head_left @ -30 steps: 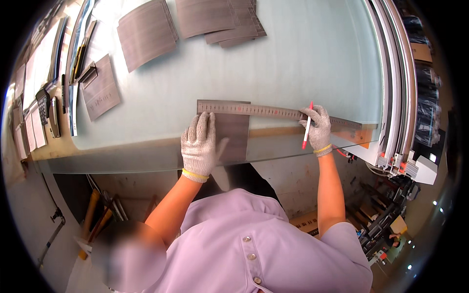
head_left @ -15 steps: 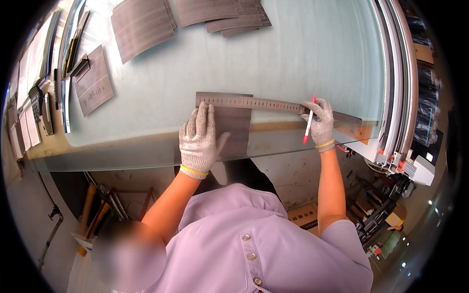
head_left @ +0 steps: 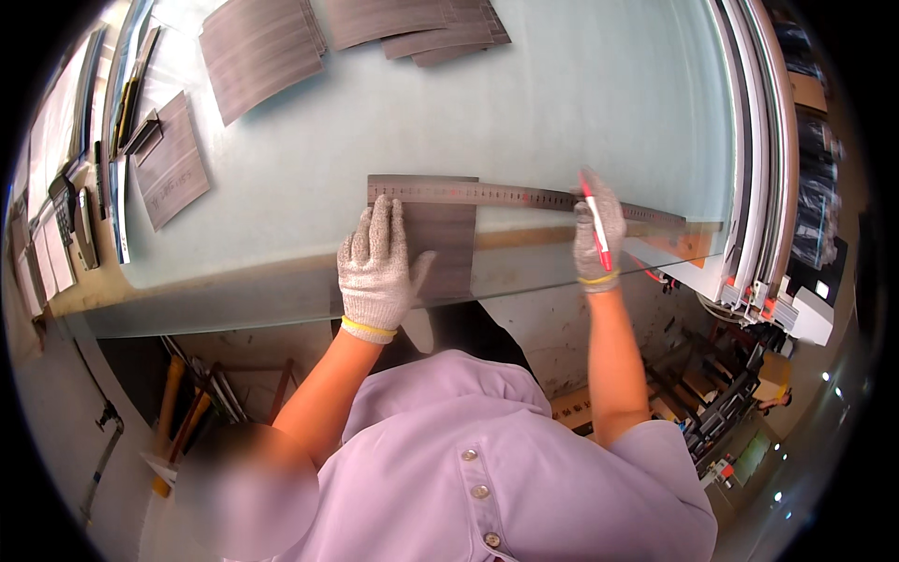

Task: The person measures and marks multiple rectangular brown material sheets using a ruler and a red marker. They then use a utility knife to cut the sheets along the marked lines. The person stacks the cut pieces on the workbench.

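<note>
My left hand (head_left: 373, 276), in a knitted glove, lies flat with its fingers stretched out. Its fingertips press the left part of a long steel ruler (head_left: 506, 194). Under the ruler and palm is a dark grey, streaked rectangular sheet (head_left: 445, 244), its lower part near the glass edge. My right hand (head_left: 604, 239), gloved too and slightly smeared by motion, closes round a white and red pen (head_left: 596, 220). The hand is over the right half of the ruler; whether it touches the ruler I cannot tell.
The glass-topped table (head_left: 309, 159) has a near edge in front of my body. Stacked grey sheets (head_left: 262, 61) lie far left, with more grey sheets (head_left: 403, 19) beside them. A marked sheet (head_left: 173, 169), a utility knife (head_left: 87, 229) and a calculator (head_left: 64, 201) lie left. Metal rails (head_left: 749, 159) border the right side.
My right hand has shifted slightly left, and the pen in it has tilted the other way, its upper end now leaning left. My left hand stays pressed on the ruler.
</note>
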Demonstrator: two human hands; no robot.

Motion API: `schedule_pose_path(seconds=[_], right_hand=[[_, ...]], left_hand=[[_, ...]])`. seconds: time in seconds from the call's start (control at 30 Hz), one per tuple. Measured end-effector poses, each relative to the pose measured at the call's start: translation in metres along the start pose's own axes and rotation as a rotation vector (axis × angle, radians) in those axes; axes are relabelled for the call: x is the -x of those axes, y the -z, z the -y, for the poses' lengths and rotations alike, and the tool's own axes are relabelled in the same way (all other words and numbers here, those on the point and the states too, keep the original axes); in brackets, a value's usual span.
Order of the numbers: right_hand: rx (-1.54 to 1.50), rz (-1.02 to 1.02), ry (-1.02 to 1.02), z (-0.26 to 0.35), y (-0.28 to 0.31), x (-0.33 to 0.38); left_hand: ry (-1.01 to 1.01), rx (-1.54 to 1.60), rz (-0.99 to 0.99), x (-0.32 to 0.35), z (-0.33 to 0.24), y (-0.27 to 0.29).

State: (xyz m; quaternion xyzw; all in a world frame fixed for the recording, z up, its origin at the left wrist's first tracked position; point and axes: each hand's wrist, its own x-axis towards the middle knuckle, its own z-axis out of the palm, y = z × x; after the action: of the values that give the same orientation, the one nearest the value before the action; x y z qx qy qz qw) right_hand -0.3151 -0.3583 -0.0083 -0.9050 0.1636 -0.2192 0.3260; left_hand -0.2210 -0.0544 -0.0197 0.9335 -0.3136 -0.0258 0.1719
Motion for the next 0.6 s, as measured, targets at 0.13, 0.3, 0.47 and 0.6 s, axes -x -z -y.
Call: schedule_pose_path(seconds=[0.13, 0.3, 0.47, 0.6], right_hand=[[-0.31, 0.016, -0.065, 0.053, -0.066, 0.003], [-0.391, -0.046, -0.006, 0.094, -0.123, -0.013], [-0.363, -0.03, 0.079, 0.089, -0.128, -0.016], [-0.334, -0.016, 0.123, 0.086, -0.13, -0.016]], left_hand=[[-0.009, -0.001, 0.004, -0.001, 0.0, 0.0], [-0.011, -0.008, 0.006, -0.001, 0.001, -0.001], [0.002, -0.017, 0.019, 0.0, 0.0, -0.001], [0.0, -0.021, 0.016, 0.0, 0.001, -0.002]])
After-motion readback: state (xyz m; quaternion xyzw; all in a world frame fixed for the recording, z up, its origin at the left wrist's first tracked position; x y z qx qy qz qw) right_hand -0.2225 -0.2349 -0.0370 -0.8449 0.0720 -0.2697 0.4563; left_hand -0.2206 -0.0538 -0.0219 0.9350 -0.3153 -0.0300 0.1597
